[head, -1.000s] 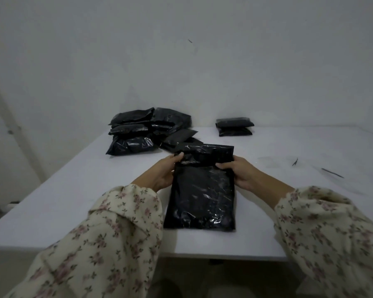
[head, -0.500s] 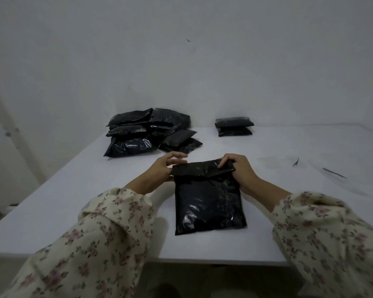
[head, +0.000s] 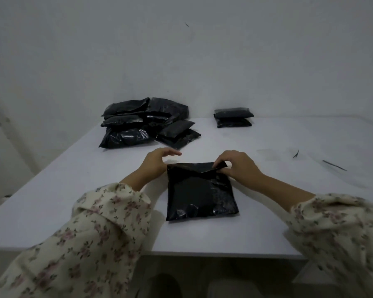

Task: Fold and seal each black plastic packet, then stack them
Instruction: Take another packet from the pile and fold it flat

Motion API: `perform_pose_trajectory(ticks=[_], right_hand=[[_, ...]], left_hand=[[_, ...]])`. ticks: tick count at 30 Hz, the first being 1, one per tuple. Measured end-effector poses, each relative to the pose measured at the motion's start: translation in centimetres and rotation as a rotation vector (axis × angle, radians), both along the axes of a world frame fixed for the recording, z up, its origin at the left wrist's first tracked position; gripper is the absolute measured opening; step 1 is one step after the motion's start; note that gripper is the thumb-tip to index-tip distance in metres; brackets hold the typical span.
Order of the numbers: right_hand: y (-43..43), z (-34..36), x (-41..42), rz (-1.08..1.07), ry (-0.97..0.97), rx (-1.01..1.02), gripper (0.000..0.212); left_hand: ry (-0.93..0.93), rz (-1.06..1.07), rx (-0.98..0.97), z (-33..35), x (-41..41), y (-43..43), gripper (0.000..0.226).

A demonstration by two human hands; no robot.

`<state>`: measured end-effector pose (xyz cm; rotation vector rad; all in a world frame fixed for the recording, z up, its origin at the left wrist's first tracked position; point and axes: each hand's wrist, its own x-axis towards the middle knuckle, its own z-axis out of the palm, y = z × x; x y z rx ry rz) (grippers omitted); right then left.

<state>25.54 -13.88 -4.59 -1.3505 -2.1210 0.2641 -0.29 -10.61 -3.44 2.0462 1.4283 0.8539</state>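
Note:
A black plastic packet (head: 200,194) lies flat on the white table (head: 73,190) in front of me, its top flap folded down toward me. My right hand (head: 237,165) pinches the flap's right corner. At the packet's top left corner is my left hand (head: 157,160), fingers extended over the table; whether it touches the packet I cannot tell. A loose heap of several black packets (head: 142,123) sits at the back left. A neat stack of two packets (head: 233,117) stands at the back right by the wall.
The table's near edge (head: 202,253) runs just below the packet. Thin dark strips (head: 334,165) and a small scrap (head: 295,154) lie on the table to the right. A white wall (head: 181,61) closes off the back.
The flap went from raised to folded down over the packet. My left hand has lifted off the flap's left end, its fingers now stretched out, while the right keeps pinching the right corner.

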Motion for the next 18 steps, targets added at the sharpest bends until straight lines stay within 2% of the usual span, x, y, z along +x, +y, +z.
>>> perform_pose_trajectory(ticks=[1,3,5,6,8,9,11,14,18], right_hand=[[-0.1,-0.3,-0.3,-0.030,-0.076,0.091,0.014],[-0.1,-0.9,-0.8,-0.046,-0.187,0.261,0.017],[-0.1,-1.1,-1.2,-0.057,-0.276,0.385,0.019],[-0.1,-1.2,-1.5,-0.059,-0.319,0.438,0.017],[-0.4,-1.0,-1.9,-0.040,-0.402,0.547,0.005],[-0.6,-0.9,-2.1,-0.018,-0.428,0.589,0.005],[-1.0,-1.3,-2.1,0.025,-0.459,0.686,0.005],[-1.5,-1.7,-1.7,0.078,-0.478,0.786,0.010],[-2.3,-0.9,-1.1,0.161,-0.599,0.770,0.010]], left_hand=[[0.047,0.023,0.072,0.4,-0.1,-0.3,0.043],[0.021,0.051,0.186,1.1,0.4,-1.4,0.051],[0.102,-0.056,0.301,1.3,1.5,-2.6,0.035],[0.237,-0.128,0.365,0.9,2.0,-2.9,0.025],[0.563,-0.210,0.440,-0.1,3.0,-3.2,0.045],[0.652,-0.202,0.442,-0.6,3.4,-3.3,0.054],[0.647,-0.146,0.456,-1.6,3.9,-3.5,0.057],[0.581,-0.131,0.483,-1.8,4.5,-4.3,0.049],[0.616,-0.154,0.588,-1.8,5.1,-5.2,0.032]])
